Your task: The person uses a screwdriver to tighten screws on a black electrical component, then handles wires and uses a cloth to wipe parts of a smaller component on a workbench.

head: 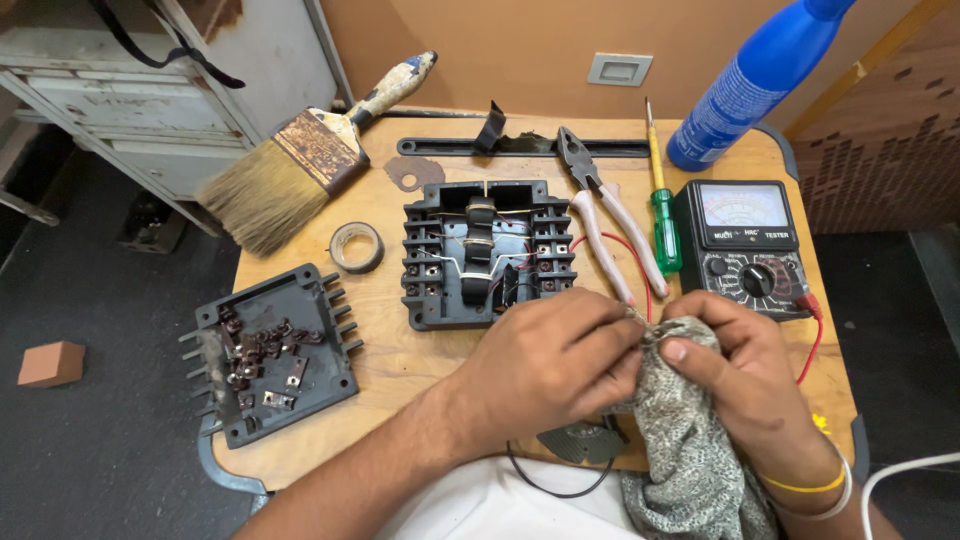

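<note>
My left hand (545, 365) is curled, fingers pressed together against the top of a speckled grey-green cloth rag (685, 440); whatever small part sits inside that grip is hidden by my fingers and the fabric, so I cannot tell its kind. My right hand (735, 365) pinches the same rag from the other side, thumb laid over the bunched upper edge, fingers wrapped behind it. The two hands meet at the rag's top, touching or nearly so; the rest of the cloth hangs down over the near edge of the light wooden tabletop (400, 355) toward my lap. A yellow band circles my right wrist.

Just beyond my left knuckles lies an open dark grey plastic terminal box (487, 252) with rows of screw terminals and thin wires inside. Its matching dark grey cover (272, 352), holding small metal pieces, lies well to the left near the table's corner. Pliers with pale pink handles (605, 215) lie just beyond where my hands meet, handle tips close to my fingers. Beside them is a screwdriver with a green and yellow handle (660, 205), then a black analogue multimeter (745, 245) with a red lead (812, 335) running past my right hand. Further back are a small roll of grey tape (357, 247), a wide worn paintbrush (290, 165) and a blue plastic bottle (745, 80).
</note>
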